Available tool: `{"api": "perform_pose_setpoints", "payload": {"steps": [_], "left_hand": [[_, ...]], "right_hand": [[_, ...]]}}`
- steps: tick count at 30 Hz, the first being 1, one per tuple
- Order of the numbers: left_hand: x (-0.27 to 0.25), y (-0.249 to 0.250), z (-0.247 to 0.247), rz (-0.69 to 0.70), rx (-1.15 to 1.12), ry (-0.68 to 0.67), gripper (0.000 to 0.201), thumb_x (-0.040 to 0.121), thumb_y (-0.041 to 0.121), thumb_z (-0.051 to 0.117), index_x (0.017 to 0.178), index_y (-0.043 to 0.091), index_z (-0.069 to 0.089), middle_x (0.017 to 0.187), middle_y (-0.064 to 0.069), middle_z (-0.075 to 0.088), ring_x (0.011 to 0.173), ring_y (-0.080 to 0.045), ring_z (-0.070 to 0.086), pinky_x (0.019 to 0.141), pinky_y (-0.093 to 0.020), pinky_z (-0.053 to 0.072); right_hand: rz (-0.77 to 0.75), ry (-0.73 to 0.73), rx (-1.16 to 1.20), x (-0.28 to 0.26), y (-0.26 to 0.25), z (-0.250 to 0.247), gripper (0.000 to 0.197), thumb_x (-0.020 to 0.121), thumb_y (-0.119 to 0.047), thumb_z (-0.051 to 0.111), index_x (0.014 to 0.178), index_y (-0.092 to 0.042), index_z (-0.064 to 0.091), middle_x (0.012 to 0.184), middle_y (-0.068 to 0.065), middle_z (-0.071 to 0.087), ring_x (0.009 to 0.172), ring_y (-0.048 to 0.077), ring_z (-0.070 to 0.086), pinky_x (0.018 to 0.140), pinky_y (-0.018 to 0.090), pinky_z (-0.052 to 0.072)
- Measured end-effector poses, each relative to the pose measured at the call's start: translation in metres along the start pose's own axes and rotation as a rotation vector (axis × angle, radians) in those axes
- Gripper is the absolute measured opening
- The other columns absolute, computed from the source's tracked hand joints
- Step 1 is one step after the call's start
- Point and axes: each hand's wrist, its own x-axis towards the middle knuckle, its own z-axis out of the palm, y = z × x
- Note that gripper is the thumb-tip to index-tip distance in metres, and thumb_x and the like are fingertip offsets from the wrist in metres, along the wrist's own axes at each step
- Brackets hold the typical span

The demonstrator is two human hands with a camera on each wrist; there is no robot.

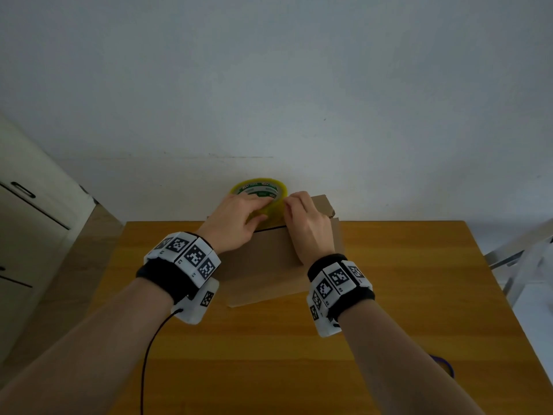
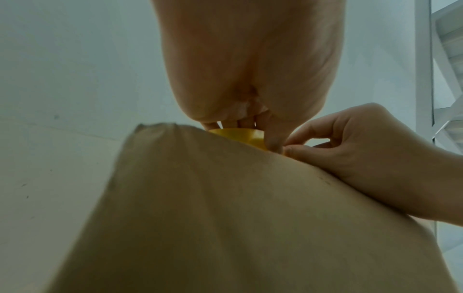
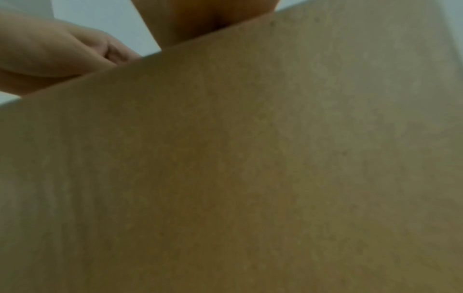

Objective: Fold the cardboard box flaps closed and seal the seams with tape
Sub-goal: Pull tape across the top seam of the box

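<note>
L hand (image 1: 236, 217) grips yellow tape roll (image 1: 263, 194) at far edge of cardboard box (image 1: 269, 265), fingers curled over it. R hand (image 1: 305, 223) beside it, thumb & forefinger pinching at roll's rim. Box sits on wooden table (image 1: 404, 280), by wall.

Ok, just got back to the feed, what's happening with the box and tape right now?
A person is working at the far end of a cardboard box lying on a wooden table. The left hand holds a yellow tape roll against the box's far edge, and the right hand pinches at the roll's rim, apparently after the tape's loose end. No tape strip shows on the box yet, so sealing seems not to have begun.
</note>
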Motion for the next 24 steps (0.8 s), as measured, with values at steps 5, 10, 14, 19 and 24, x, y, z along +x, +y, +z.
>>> {"api": "perform_pose_setpoints", "payload": {"steps": [5, 10, 14, 19, 24], "left_hand": [[-0.0001, 0.0024, 0.001, -0.003, -0.006, -0.01, 0.039, 0.091, 0.019, 0.055, 0.13, 0.01, 0.053, 0.127, -0.008, 0.059, 0.119, -0.023, 0.052, 0.107, -0.043, 0.033], [-0.001, 0.0021, 0.0001, 0.002, -0.004, -0.011, 0.039, 0.092, 0.019, 0.055, 0.13, 0.01, 0.053, 0.128, -0.008, 0.059, 0.12, -0.023, 0.052, 0.108, -0.044, 0.033], [-0.0013, 0.0017, -0.0003, 0.001, -0.014, -0.015, 0.039, 0.092, 0.019, 0.054, 0.13, 0.01, 0.052, 0.128, -0.008, 0.059, 0.12, -0.024, 0.051, 0.107, -0.044, 0.033], [-0.0008, 0.0019, -0.0015, -0.004, -0.032, -0.011, 0.039, 0.091, 0.017, 0.055, 0.129, 0.009, 0.053, 0.127, -0.009, 0.059, 0.119, -0.024, 0.052, 0.107, -0.036, 0.034], [0.0028, -0.0009, -0.007, -0.036, -0.031, -0.005, 0.039, 0.092, 0.018, 0.054, 0.129, 0.007, 0.053, 0.13, -0.012, 0.057, 0.122, -0.025, 0.051, 0.107, -0.031, 0.032]], "right_hand": [[0.017, 0.057, -0.066, 0.0035, -0.0042, 0.0021, 0.013, 0.08, 0.0, 0.058, 0.067, -0.001, 0.058, 0.07, 0.012, 0.057, 0.035, 0.021, 0.042, 0.03, 0.019, 0.03], [0.025, 0.067, -0.029, 0.0046, -0.004, 0.0031, 0.021, 0.084, -0.008, 0.048, 0.066, -0.001, 0.057, 0.068, 0.012, 0.055, 0.035, 0.02, 0.041, 0.028, 0.021, 0.03], [0.03, 0.036, 0.027, 0.0041, -0.0026, 0.0029, 0.017, 0.081, -0.007, 0.05, 0.067, -0.001, 0.056, 0.07, 0.012, 0.055, 0.037, 0.02, 0.042, 0.03, 0.022, 0.031], [0.048, -0.008, 0.114, 0.0048, 0.0012, 0.0013, 0.016, 0.081, -0.01, 0.046, 0.071, 0.0, 0.055, 0.074, 0.013, 0.055, 0.041, 0.022, 0.045, 0.032, 0.026, 0.035], [0.125, -0.129, 0.243, -0.0005, 0.0036, -0.0009, 0.004, 0.082, -0.005, 0.058, 0.083, -0.001, 0.056, 0.085, 0.01, 0.056, 0.057, 0.022, 0.055, 0.048, 0.037, 0.05]]}}
